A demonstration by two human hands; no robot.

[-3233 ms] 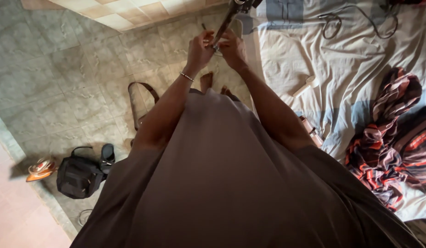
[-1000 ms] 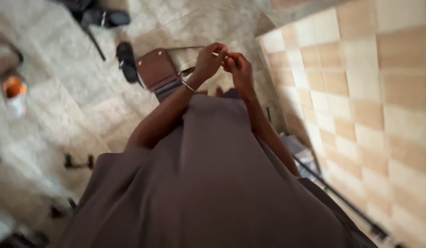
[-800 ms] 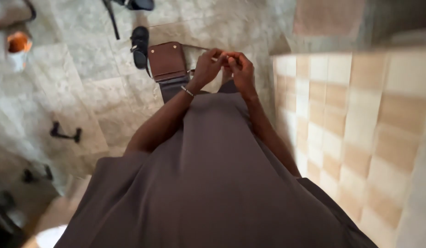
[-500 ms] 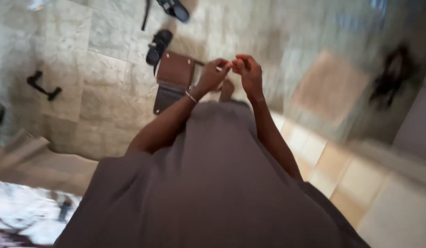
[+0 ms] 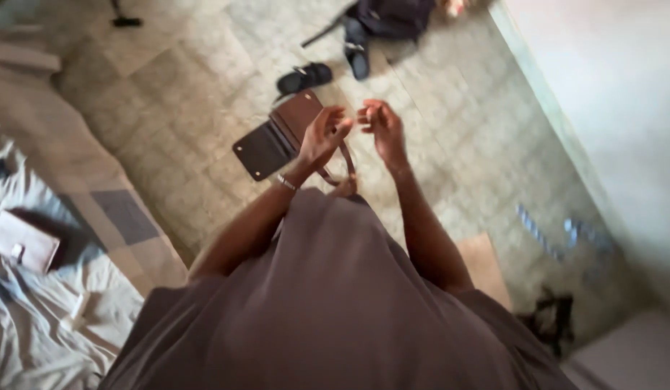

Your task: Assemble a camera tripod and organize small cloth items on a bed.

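I stand looking down over my brown garment [image 5: 335,303] at both hands raised in front of me. My left hand [image 5: 324,135], with a thin bracelet at the wrist, has its fingers loosely curled. My right hand [image 5: 382,126] is a few centimetres to its right, fingers also curled and apart. Nothing shows in either hand; the picture is blurred. Below the hands, on the tiled floor, a brown flap bag [image 5: 277,137] lies open with its strap [image 5: 347,162] looping toward me.
Two black sandals [image 5: 304,77] and a black bag [image 5: 392,14] lie on the floor beyond the brown bag. A bed with rumpled pale sheets [image 5: 31,332] and a small flat case [image 5: 20,242] is at left. A pale wall [image 5: 609,87] runs along the right.
My hands were pinched together at the fingertips; now they have come slightly apart. My view has swung round, bringing the bed in at left and the wall at right.
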